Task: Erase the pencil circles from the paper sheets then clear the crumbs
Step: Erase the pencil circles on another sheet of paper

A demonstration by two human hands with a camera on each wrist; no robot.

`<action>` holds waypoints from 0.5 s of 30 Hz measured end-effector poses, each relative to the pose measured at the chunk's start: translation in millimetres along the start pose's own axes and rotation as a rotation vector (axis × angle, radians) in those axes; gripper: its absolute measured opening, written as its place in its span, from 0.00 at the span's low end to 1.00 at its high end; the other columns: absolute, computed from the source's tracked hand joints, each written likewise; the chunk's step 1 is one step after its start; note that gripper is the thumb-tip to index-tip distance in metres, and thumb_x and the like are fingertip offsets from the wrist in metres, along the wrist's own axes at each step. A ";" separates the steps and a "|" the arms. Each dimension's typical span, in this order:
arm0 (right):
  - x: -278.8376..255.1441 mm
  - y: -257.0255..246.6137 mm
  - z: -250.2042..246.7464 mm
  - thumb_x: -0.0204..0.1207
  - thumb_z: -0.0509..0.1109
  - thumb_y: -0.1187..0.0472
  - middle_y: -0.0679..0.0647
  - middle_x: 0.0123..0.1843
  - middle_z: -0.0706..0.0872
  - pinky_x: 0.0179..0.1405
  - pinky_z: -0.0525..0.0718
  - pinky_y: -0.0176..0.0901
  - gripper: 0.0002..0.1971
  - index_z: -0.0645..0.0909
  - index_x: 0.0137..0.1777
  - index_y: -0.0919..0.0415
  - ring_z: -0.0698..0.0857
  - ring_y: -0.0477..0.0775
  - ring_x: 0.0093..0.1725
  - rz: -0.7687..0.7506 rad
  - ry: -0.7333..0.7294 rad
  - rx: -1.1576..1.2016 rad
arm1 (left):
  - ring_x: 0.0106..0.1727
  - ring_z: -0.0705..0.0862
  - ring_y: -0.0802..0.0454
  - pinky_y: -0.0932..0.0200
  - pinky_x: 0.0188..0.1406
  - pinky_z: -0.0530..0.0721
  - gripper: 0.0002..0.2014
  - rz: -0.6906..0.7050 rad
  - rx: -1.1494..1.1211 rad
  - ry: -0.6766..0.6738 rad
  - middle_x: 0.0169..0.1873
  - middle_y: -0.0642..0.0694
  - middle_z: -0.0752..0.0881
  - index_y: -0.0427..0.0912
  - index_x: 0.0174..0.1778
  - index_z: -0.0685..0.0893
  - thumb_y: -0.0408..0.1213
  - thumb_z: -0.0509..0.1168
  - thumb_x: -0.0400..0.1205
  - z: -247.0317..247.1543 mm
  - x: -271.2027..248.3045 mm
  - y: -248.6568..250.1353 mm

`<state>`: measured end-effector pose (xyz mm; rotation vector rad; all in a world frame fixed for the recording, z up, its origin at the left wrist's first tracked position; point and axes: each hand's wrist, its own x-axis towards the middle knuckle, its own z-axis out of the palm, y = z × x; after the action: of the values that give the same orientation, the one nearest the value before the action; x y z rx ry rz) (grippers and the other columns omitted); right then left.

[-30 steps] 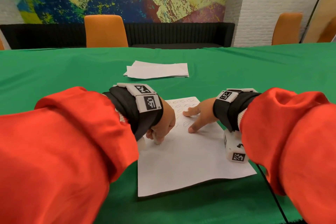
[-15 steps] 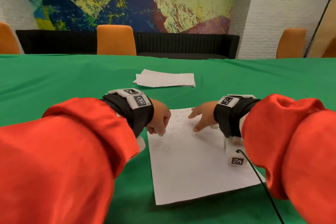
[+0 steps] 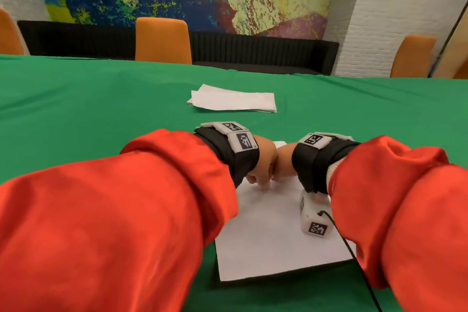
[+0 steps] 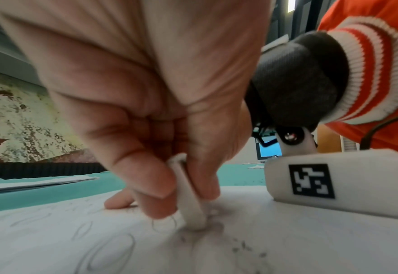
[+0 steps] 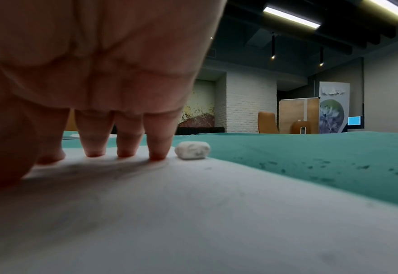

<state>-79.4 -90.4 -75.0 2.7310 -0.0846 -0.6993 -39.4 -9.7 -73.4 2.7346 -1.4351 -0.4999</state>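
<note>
A white paper sheet [image 3: 273, 233] lies on the green tablecloth in front of me. My left hand [image 3: 262, 172] pinches a white eraser [image 4: 189, 200] between thumb and fingers, its lower end pressed on the sheet [image 4: 263, 241] beside faint pencil circles [image 4: 108, 252]. Dark eraser crumbs [image 4: 242, 247] lie right of the eraser tip. My right hand [image 3: 285, 164] sits close against the left one, fingertips [image 5: 156, 154] straight and pressing the sheet [image 5: 193, 213] flat. A second white eraser lump [image 5: 192, 149] rests at the sheet's edge just beyond my right little finger.
A stack of white paper sheets [image 3: 233, 101] lies farther out on the green table [image 3: 101, 109]. Orange chairs [image 3: 162, 40] and a black bench stand behind the table. A black cable [image 3: 354, 256] runs from my right wrist camera toward the near edge.
My hands have come together over the sheet: the left one with the eraser moved right, and the right hand shifted left until they almost touch. The head view tilted up.
</note>
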 end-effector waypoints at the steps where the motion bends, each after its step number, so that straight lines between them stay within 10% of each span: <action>1: 2.7 0.0 1.1 0.85 0.56 0.59 0.54 0.76 0.71 0.66 0.64 0.37 0.21 0.68 0.77 0.57 0.70 0.54 0.74 -0.006 -0.019 -0.020 | 0.11 0.74 0.70 0.81 0.13 0.69 0.04 -0.001 0.004 -0.005 0.07 0.61 0.74 0.47 0.40 0.82 0.39 0.71 0.78 0.5 2.1 0.8; 4: 5.0 1.6 2.4 0.86 0.55 0.59 0.55 0.76 0.71 0.65 0.64 0.37 0.21 0.68 0.77 0.57 0.70 0.55 0.74 0.009 -0.009 -0.022 | 0.12 0.76 0.68 0.79 0.14 0.71 0.08 -0.032 0.001 0.006 0.11 0.59 0.78 0.46 0.35 0.81 0.38 0.72 0.78 1.0 3.5 0.1; 8: 5.4 1.5 3.1 0.85 0.56 0.59 0.56 0.76 0.72 0.68 0.65 0.41 0.20 0.70 0.76 0.59 0.71 0.56 0.74 -0.001 0.026 0.003 | 0.34 0.86 0.57 0.72 0.32 0.80 0.07 -0.050 -0.040 -0.010 0.44 0.46 0.90 0.41 0.52 0.86 0.36 0.70 0.80 2.0 -2.9 4.1; 15: -1.2 0.6 1.4 0.85 0.55 0.60 0.58 0.76 0.71 0.62 0.66 0.39 0.21 0.68 0.77 0.61 0.71 0.56 0.74 0.022 0.058 0.039 | 0.18 0.79 0.65 0.78 0.16 0.75 0.10 -0.079 -0.060 -0.042 0.26 0.53 0.81 0.46 0.33 0.79 0.34 0.73 0.77 1.9 -6.8 -1.2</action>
<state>-81.2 -91.2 -75.4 2.7814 -0.1155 -0.6181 -42.5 -3.3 -73.5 2.7580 -1.3023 -0.5966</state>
